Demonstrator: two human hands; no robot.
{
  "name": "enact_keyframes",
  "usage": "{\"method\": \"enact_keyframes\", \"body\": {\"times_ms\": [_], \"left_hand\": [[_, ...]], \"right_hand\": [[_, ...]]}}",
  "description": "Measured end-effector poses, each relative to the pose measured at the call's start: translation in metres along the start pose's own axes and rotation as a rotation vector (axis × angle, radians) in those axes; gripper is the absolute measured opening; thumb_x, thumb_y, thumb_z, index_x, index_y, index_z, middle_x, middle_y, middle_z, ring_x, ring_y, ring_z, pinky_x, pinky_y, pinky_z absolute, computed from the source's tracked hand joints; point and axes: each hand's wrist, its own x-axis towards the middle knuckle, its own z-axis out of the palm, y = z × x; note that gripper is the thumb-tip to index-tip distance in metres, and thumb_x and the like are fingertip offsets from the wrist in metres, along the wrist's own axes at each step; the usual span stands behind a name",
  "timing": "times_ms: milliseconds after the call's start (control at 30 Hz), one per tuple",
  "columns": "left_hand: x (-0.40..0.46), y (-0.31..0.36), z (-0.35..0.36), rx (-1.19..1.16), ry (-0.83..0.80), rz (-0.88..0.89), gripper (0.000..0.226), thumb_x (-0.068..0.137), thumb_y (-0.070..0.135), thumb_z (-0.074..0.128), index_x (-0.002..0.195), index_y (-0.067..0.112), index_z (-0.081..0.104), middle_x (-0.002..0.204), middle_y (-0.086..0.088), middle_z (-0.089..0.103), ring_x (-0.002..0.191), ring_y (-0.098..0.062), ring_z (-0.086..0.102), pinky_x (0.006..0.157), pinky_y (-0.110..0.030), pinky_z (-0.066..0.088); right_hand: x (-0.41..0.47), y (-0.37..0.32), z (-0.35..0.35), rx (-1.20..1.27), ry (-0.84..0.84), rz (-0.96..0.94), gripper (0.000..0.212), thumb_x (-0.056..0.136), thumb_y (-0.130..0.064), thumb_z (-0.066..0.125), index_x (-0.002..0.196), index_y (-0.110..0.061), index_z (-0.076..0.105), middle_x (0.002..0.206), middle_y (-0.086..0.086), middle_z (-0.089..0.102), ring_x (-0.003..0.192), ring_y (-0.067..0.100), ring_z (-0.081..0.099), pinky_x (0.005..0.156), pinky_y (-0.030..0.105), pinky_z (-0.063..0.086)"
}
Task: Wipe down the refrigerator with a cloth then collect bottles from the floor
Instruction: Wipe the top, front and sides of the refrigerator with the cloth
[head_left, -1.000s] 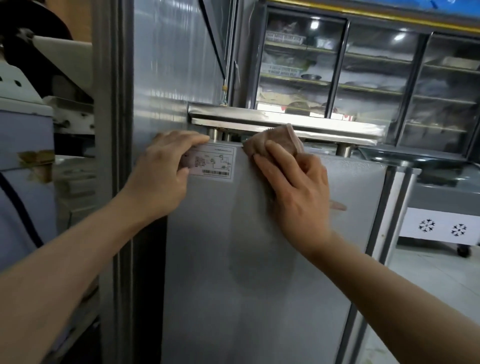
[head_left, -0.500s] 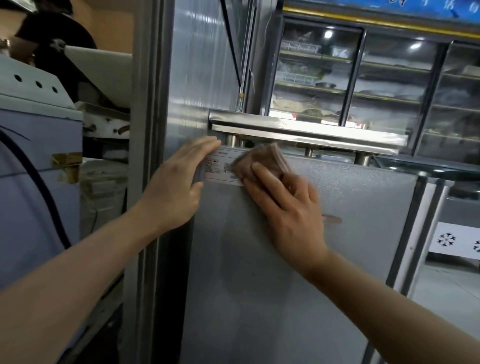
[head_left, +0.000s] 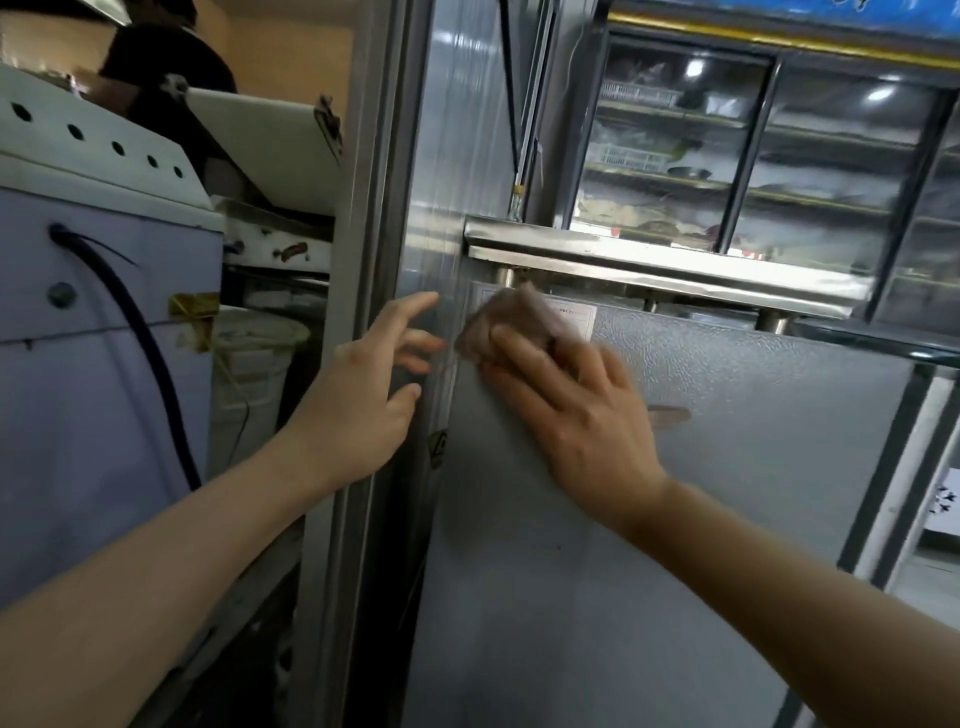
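Note:
The grey side panel of the refrigerator (head_left: 701, 493) fills the middle of the view, with a white label (head_left: 574, 317) at its top left corner. My right hand (head_left: 576, 410) presses a brownish cloth (head_left: 506, 322) flat over that label. My left hand (head_left: 374, 384) hovers with fingers spread just left of the panel's edge, in front of the steel upright (head_left: 363, 208), holding nothing. No bottles or floor near me are in view.
A steel shelf rail (head_left: 660, 260) on short posts runs along the panel's top. Glass display cases (head_left: 753, 156) stand behind. On the left are a pale machine housing (head_left: 93, 364) with a black cable (head_left: 150, 364) and a white bucket (head_left: 254, 374).
My right hand slid the cloth left along the panel's top, onto the label. My left hand lifted off the label and moved left, fingers spreading. My view also shifted left.

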Motion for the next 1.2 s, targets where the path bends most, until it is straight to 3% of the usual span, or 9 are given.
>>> {"method": "enact_keyframes", "body": {"times_ms": [133,333,567,700,800,933,1000,1133,1200], "left_hand": [[-0.012,0.0,0.001,0.045,0.04,-0.029,0.076,0.081,-0.004,0.061,0.141,0.029,0.029,0.119,0.01,0.057,0.1,-0.003,0.058,0.08,-0.01,0.037],[-0.024,0.002,0.012,0.065,0.105,-0.082,0.074,0.081,-0.004,0.06,0.142,0.024,0.028,0.123,0.005,0.053,0.103,-0.011,0.056,0.085,-0.034,0.049],[-0.04,-0.018,0.017,0.064,0.217,-0.159,0.072,0.08,-0.009,0.058,0.14,0.02,0.029,0.111,0.006,0.048,0.09,-0.008,0.056,0.069,-0.017,0.045],[-0.053,-0.016,0.026,0.082,0.149,-0.16,0.071,0.08,-0.009,0.058,0.139,0.022,0.032,0.113,0.006,0.048,0.091,-0.009,0.056,0.072,-0.027,0.05],[-0.056,-0.008,0.037,0.077,0.092,-0.175,0.07,0.08,-0.005,0.059,0.138,0.025,0.033,0.117,0.005,0.05,0.093,-0.008,0.057,0.076,-0.031,0.052],[-0.051,0.001,0.052,0.058,0.075,-0.186,0.064,0.083,0.012,0.066,0.137,0.022,0.035,0.118,0.004,0.051,0.096,-0.011,0.057,0.084,-0.039,0.052],[-0.049,0.006,0.061,0.085,0.066,-0.211,0.065,0.083,0.022,0.067,0.139,0.021,0.034,0.121,0.001,0.051,0.102,-0.015,0.056,0.087,-0.042,0.05],[-0.048,0.013,0.076,0.176,0.082,-0.312,0.066,0.084,0.035,0.064,0.139,0.021,0.03,0.131,-0.004,0.046,0.114,-0.023,0.052,0.089,-0.041,0.047],[-0.048,0.015,0.082,0.213,0.06,-0.357,0.068,0.084,0.039,0.063,0.14,0.019,0.029,0.135,-0.007,0.043,0.117,-0.028,0.049,0.09,-0.042,0.045]], "right_hand": [[-0.015,-0.01,-0.006,0.024,-0.115,-0.134,0.049,0.097,-0.015,0.021,0.124,-0.017,0.062,0.133,0.003,0.058,0.1,0.031,0.052,0.08,0.039,0.044],[0.042,0.008,-0.013,-0.041,-0.063,0.041,0.039,0.094,-0.02,0.033,0.116,-0.018,0.064,0.135,0.001,0.056,0.104,0.028,0.037,0.08,0.039,0.035],[-0.041,-0.045,0.013,0.08,-0.175,-0.226,0.027,0.093,-0.02,0.044,0.103,-0.02,0.069,0.137,0.001,0.055,0.102,0.03,0.051,0.083,0.038,0.036],[-0.078,-0.055,0.01,0.045,-0.275,-0.304,0.033,0.093,-0.019,0.047,0.122,-0.023,0.063,0.142,-0.004,0.05,0.108,0.024,0.055,0.088,0.034,0.048],[-0.059,-0.024,-0.003,0.011,-0.15,-0.208,0.039,0.094,-0.014,0.042,0.129,-0.018,0.06,0.139,0.0,0.053,0.105,0.029,0.06,0.083,0.037,0.049],[-0.036,0.026,-0.016,-0.09,0.019,0.128,0.037,0.099,-0.019,0.041,0.132,-0.019,0.056,0.142,0.003,0.05,0.109,0.03,0.041,0.083,0.039,0.033],[-0.052,0.023,-0.012,-0.075,0.044,0.175,0.038,0.098,-0.017,0.04,0.134,-0.018,0.054,0.145,0.004,0.046,0.112,0.032,0.04,0.084,0.039,0.033],[-0.133,-0.017,-0.002,0.012,-0.104,-0.036,0.045,0.099,-0.012,0.026,0.135,-0.013,0.053,0.147,0.004,0.04,0.109,0.035,0.046,0.087,0.041,0.038],[-0.159,-0.021,-0.007,0.039,-0.206,-0.155,0.043,0.098,-0.012,0.031,0.132,-0.014,0.057,0.145,0.004,0.046,0.111,0.034,0.048,0.093,0.043,0.042]]}}
